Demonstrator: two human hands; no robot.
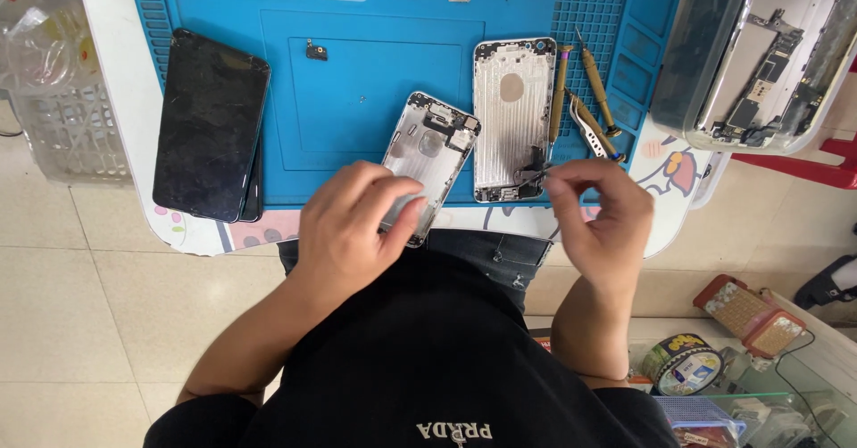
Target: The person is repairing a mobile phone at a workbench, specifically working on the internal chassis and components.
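Note:
My left hand grips the near end of a small opened silver phone housing, tilted on the blue work mat. To its right lies a larger empty silver phone back shell, flat on the mat. My right hand pinches a small dark part at the shell's lower right corner, fingers closed on it.
Two stacked dark phone screens lie at the mat's left edge. Screwdrivers and tweezers rest right of the shell. A tray of phone boards stands at the far right. A loose small part sits mid-mat.

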